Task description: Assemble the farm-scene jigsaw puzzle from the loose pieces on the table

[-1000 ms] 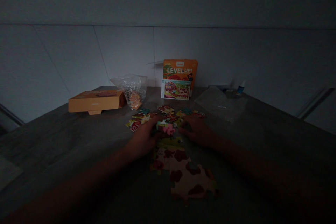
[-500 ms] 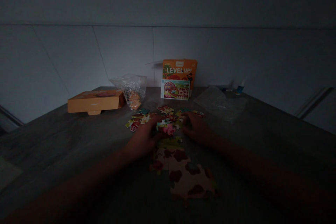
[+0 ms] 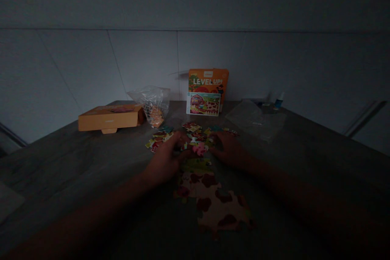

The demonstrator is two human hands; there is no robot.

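Note:
The scene is very dark. A partly joined puzzle (image 3: 215,201) with brown and cream patches lies on the grey table (image 3: 91,162) in front of me. Beyond it sits a heap of loose puzzle pieces (image 3: 195,134). My left hand (image 3: 164,160) rests at the heap's near left, its fingers curled and pinched at the edge of a pink piece (image 3: 200,149). My right hand (image 3: 229,149) lies low on the table at the heap's right, fingers stretched toward the same pink piece and touching the loose pieces.
An orange puzzle box (image 3: 209,81) stands against the wall with a picture card (image 3: 203,104) leaning on it. A flat orange box (image 3: 108,118) and a clear bag of pieces (image 3: 152,103) lie at the left. Clear plastic (image 3: 256,120) and a small bottle (image 3: 278,100) are at the right.
The pink piece has shifted a little to the right between my hands. My left fingers have reached further into the heap. My right hand has edged slightly closer.

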